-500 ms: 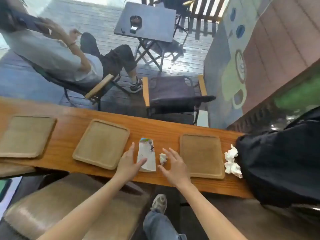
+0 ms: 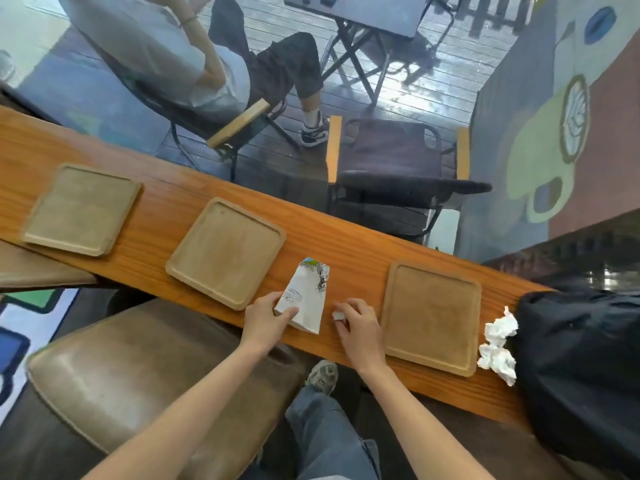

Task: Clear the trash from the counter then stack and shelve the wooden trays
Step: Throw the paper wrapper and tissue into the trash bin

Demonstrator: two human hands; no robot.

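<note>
Three empty wooden trays lie along the wooden counter (image 2: 353, 251): a left tray (image 2: 81, 209), a middle tray (image 2: 225, 252) and a right tray (image 2: 431, 318). Between the middle and right trays lies a white printed paper bag (image 2: 308, 296). My left hand (image 2: 266, 318) pinches the bag's near left corner. My right hand (image 2: 358, 325) closes its fingertips on a small crumpled paper scrap (image 2: 337, 316) just right of the bag. Crumpled white tissues (image 2: 498, 344) lie at the right tray's right edge.
A black bag (image 2: 581, 358) sits on the counter's right end, against the tissues. A brown padded stool (image 2: 145, 386) stands below the counter's near edge. Behind the glass beyond the counter are a seated person (image 2: 194, 64), a dark chair (image 2: 394, 161) and a folding table.
Both hands came down onto the trash: the left now pinches the paper bag's corner, and the right has closed on the small scrap. The view has tilted down.
</note>
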